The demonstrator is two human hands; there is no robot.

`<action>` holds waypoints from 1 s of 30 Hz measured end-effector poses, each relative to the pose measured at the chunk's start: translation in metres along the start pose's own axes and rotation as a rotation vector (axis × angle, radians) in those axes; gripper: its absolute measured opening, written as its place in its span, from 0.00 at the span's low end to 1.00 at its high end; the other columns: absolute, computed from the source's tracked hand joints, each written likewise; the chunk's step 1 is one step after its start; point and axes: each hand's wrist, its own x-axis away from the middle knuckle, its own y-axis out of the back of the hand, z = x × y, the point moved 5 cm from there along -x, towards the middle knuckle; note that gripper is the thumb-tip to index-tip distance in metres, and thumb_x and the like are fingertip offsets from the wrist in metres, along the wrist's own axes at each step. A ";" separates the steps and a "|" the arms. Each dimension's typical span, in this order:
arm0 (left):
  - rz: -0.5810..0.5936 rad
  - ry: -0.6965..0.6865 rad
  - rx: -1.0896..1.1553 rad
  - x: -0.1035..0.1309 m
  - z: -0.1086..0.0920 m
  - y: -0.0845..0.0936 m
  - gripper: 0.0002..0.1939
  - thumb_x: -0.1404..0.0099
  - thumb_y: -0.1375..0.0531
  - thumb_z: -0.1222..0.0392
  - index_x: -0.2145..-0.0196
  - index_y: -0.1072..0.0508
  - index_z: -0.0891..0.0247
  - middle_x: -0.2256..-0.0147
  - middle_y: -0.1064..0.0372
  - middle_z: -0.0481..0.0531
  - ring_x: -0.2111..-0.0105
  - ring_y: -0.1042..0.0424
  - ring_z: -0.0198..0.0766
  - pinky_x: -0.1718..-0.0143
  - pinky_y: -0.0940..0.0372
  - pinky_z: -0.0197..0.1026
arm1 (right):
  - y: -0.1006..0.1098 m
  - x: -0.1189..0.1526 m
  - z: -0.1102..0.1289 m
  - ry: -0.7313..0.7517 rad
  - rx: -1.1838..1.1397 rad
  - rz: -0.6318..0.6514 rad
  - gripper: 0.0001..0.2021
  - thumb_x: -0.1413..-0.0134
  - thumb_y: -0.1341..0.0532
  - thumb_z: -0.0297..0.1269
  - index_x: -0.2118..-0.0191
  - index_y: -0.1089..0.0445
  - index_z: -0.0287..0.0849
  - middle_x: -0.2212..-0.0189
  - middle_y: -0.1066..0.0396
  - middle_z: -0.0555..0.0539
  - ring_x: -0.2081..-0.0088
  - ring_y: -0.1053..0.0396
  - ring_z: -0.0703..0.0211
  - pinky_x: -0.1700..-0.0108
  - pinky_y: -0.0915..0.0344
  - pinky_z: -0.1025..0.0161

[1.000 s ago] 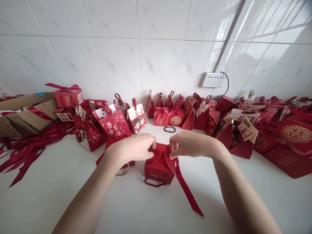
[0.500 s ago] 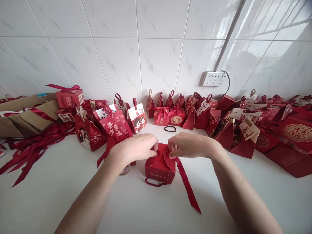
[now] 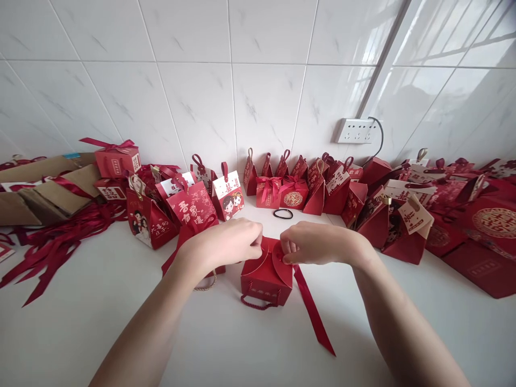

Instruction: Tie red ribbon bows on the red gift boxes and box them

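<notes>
In front of me a small red gift box (image 3: pixel 266 287) stands on the white tabletop, its rounded top flaps folded in. A twisted cord handle (image 3: pixel 258 305) hangs down its near side. My left hand (image 3: pixel 236 241) is closed at the left top flap; what its fingertips pinch is hidden. At the right flap, my right hand (image 3: pixel 316 242) pinches a red satin ribbon (image 3: pixel 312 312), whose long tail lies across the table towards me. Another red box (image 3: pixel 181 236), with a gold cord handle (image 3: pixel 207 282), is partly covered by my left hand.
Red and white gift boxes (image 3: pixel 191 207) line the tiled wall. More boxes (image 3: pixel 494 228) crowd the right side. Loose ribbons (image 3: pixel 60 247) and flat brown card (image 3: pixel 60 196) lie at the left. A black hair tie (image 3: pixel 282 214) sits behind the box; a power strip (image 3: pixel 357 130) is on the wall.
Both hands stay at the box top, with only slight finger movement. A strip of ribbon that stood by the boxes behind my left hand no longer shows. The view has shifted slightly.
</notes>
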 end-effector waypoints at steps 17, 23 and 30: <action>-0.029 -0.025 0.118 -0.001 0.005 0.003 0.12 0.39 0.52 0.54 0.68 0.31 0.57 0.76 0.35 0.49 0.80 0.40 0.37 0.81 0.55 0.38 | -0.001 0.003 -0.004 0.119 -0.087 -0.006 0.05 0.58 0.46 0.27 0.79 0.40 0.43 0.80 0.37 0.52 0.80 0.45 0.66 0.80 0.55 0.65; -0.016 0.064 0.099 0.004 0.010 0.006 0.12 0.41 0.47 0.52 0.78 0.37 0.59 0.81 0.48 0.46 0.85 0.53 0.33 0.81 0.62 0.41 | 0.003 0.007 -0.007 0.074 0.026 -0.042 0.06 0.55 0.45 0.31 0.79 0.42 0.43 0.81 0.40 0.52 0.81 0.47 0.66 0.82 0.56 0.66; -0.121 0.040 0.163 0.016 0.017 0.023 0.19 0.42 0.47 0.51 0.80 0.52 0.61 0.81 0.60 0.44 0.84 0.61 0.30 0.82 0.66 0.42 | 0.022 0.023 -0.009 0.152 -0.246 -0.102 0.12 0.46 0.42 0.39 0.55 0.34 0.43 0.79 0.37 0.54 0.79 0.39 0.65 0.79 0.45 0.69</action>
